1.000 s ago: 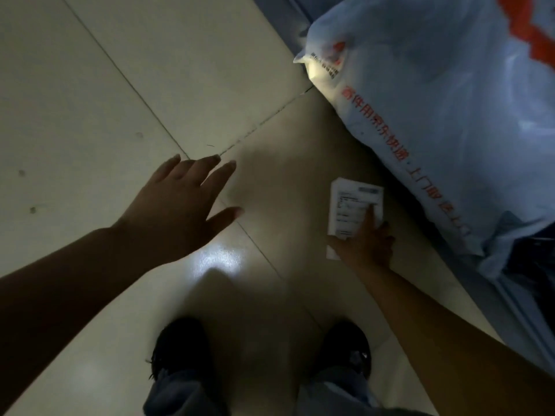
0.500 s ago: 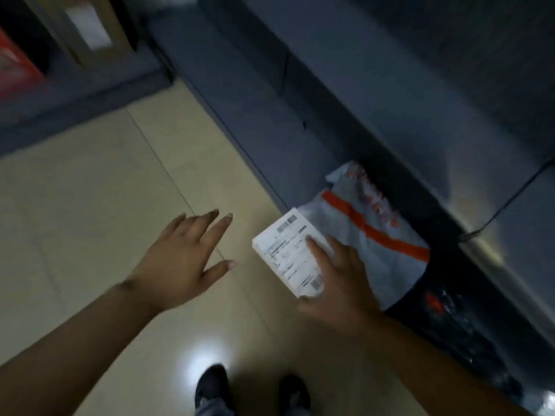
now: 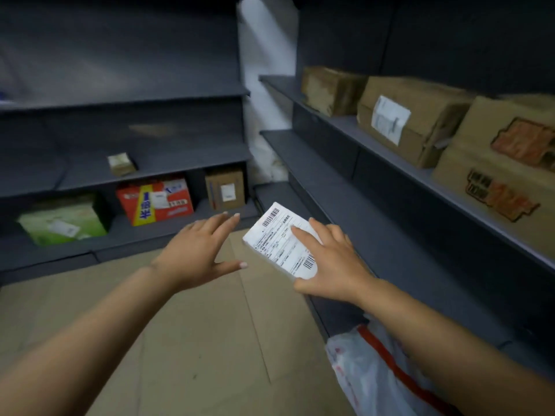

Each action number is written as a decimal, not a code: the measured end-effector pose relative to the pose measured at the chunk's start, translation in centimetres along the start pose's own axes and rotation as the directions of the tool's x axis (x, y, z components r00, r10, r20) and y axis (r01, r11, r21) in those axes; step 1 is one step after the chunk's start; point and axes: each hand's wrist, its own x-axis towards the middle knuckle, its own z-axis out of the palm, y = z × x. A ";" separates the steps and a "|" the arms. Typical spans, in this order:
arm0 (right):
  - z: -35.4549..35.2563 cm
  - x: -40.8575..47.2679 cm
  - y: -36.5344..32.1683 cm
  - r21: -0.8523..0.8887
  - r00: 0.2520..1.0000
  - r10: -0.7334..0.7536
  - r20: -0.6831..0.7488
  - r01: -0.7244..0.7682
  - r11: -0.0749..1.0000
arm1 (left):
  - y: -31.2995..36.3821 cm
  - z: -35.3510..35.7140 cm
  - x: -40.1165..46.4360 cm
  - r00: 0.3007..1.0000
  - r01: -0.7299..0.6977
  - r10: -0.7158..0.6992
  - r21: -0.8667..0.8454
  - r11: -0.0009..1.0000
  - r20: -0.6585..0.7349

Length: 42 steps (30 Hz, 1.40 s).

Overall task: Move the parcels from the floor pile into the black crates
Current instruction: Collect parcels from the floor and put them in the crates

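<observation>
My right hand [image 3: 332, 262] holds a small white parcel [image 3: 277, 238] with a printed barcode label at about waist height, fingers lying over its top and thumb under its near edge. My left hand [image 3: 198, 253] hovers just left of the parcel with fingers spread, touching nothing. A large white plastic mailer bag with an orange stripe [image 3: 381, 370] lies on the floor at the lower right, partly under my right forearm. No black crate is in view.
Grey shelving [image 3: 345, 124] runs along the right wall with brown cartons [image 3: 411, 118]. Shelves ahead on the left hold a green box [image 3: 63, 220], a red box [image 3: 156, 199] and a brown carton [image 3: 225, 189]. Beige tiled floor [image 3: 195, 340] stretches between them.
My right hand picked the white parcel up off the floor and raised it. My view lifted from the floor and my feet to the shelves. My left hand stayed open beside it.
</observation>
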 end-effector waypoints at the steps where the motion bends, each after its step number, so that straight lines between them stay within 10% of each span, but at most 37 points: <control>1: -1.1 0.1 -0.8 -0.009 0.999 -0.035 -0.009 0.035 0.999 | 0.0 -1.2 -0.6 1.000 0.009 -0.009 0.011 1.000 -0.014; 13: -5.7 4.8 -14.4 -0.021 0.933 -0.360 -0.025 0.360 0.933 | -6.4 -9.1 -9.1 0.978 0.172 -0.166 0.037 0.984 -0.123; 29: 4.2 16.7 -47.9 0.005 0.747 -0.664 0.040 0.664 0.748 | -34.7 -10.1 -30.6 0.863 0.464 -0.428 0.082 0.882 -0.269; 42: 11.8 30.7 -59.6 0.023 0.649 -0.751 0.121 0.755 0.656 | -52.3 -6.5 -37.4 0.723 0.690 -0.677 0.209 0.694 -0.139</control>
